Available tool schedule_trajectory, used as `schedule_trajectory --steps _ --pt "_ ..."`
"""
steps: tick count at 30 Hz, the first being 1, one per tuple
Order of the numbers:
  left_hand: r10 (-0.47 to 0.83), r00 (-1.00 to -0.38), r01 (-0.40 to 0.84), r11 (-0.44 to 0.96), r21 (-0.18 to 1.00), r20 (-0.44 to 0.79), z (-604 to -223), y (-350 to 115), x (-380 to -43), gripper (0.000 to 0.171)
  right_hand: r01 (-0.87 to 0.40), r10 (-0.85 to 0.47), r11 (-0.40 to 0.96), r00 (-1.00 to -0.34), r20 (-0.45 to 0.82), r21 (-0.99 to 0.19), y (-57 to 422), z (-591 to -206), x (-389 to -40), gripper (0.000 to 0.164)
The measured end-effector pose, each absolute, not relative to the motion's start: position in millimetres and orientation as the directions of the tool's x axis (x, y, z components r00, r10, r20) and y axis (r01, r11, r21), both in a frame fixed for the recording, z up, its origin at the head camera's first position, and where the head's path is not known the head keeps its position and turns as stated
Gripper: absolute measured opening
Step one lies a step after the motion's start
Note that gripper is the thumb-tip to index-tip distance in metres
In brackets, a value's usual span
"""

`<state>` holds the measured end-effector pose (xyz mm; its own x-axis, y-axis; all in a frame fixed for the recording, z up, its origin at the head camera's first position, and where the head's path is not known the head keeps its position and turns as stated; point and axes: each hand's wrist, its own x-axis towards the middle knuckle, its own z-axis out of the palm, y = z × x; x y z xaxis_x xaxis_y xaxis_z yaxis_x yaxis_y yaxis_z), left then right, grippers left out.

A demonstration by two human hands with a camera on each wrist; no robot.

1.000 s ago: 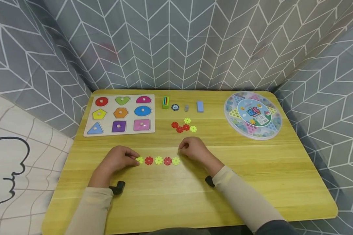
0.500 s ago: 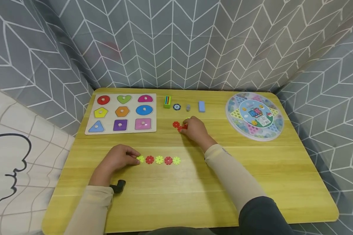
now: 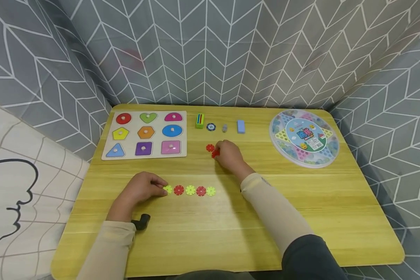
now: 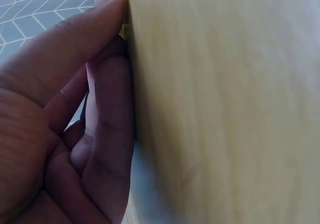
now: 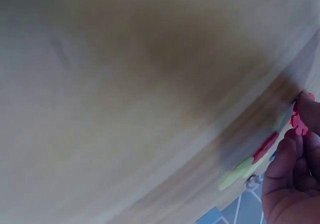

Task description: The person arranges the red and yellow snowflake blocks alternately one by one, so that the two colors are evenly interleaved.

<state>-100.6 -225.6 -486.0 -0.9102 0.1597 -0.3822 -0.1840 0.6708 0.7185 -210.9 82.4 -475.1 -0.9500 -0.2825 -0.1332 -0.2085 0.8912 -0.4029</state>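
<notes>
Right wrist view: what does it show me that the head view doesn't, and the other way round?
Only the right wrist view shows the loose lime discs beside the right hand; in the head view that hand blocks them.

Only the head view shows the left hand holding the end disc of the five-disc row, the shape board and the round box.

Both show the right hand gripping a red disc, plus the small grey piece.
</notes>
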Motion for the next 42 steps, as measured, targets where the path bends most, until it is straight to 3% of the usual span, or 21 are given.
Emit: schedule_trajectory --steps 5,11,17,19,22,24,29,33,36,40,42 --pt "0.169 -0.908 -0.173 0.682 0.71 -0.383 -487.0 -225.3 -100.7 0.024 -0.108 -0.269 0.752 -0.951 -0.152 -0.65 92.0 -470.2 -196.5 0.007" --pt "0.178 -0.912 -0.153 0.69 0.707 -0.37 -487.4 -226.3 -102.6 0.025 0.167 -0.203 0.402 -0.942 -0.266 -0.9 115.9 -460.2 -177.5 0.015" --pt "0.181 -0.912 -0.143 0.703 0.697 -0.369 -485.6 -226.1 -104.0 0.026 0.407 -0.195 0.062 -0.891 -0.411 -0.912 136.0 -462.9 -153.9 0.026" --pt "0.177 -0.911 -0.147 0.707 0.692 -0.374 -485.0 -226.1 -104.3 0.027 0.44 -0.191 0.029 -0.879 -0.437 -0.897 138.6 -467.3 -143.8 0.027" --pt "0.172 -0.909 -0.152 0.711 0.687 -0.38 -484.9 -226.4 -104.6 0.028 0.465 -0.202 0.046 -0.862 -0.465 -0.884 138.4 -476.3 -128.8 0.026" --pt "0.175 -0.907 -0.153 0.71 0.687 -0.383 -485.5 -226.6 -104.6 0.028 0.445 -0.207 0.134 -0.861 -0.464 -0.885 136.6 -482.2 -119.7 0.022" --pt "0.183 -0.905 -0.151 0.707 0.691 -0.385 -487.8 -227.0 -103.9 0.027 0.225 -0.211 0.489 -0.907 -0.365 -0.843 130.2 -484.8 -105.1 0.01" --pt "0.182 -0.904 -0.154 0.706 0.691 -0.387 -489.3 -228.5 -103.0 0.027 0.061 -0.232 0.661 -0.931 -0.281 -0.748 125.6 -481.0 -103.0 0.019" --pt "0.181 -0.902 -0.159 0.704 0.692 -0.391 -490.3 -229.0 -102.4 0.027 0.063 -0.227 0.68 -0.929 -0.291 -0.731 126.0 -477.8 -106.9 0.021" --pt "0.187 -0.905 -0.149 0.703 0.696 -0.382 -489.7 -228.6 -103.6 0.027 0.234 -0.188 0.541 -0.902 -0.387 -0.808 136.2 -465.6 -128.5 0.015" --pt "0.191 -0.907 -0.138 0.707 0.694 -0.374 -488.5 -228.9 -104.7 0.027 0.298 -0.165 0.475 -0.894 -0.416 -0.828 143.5 -457.6 -145.5 0.023"
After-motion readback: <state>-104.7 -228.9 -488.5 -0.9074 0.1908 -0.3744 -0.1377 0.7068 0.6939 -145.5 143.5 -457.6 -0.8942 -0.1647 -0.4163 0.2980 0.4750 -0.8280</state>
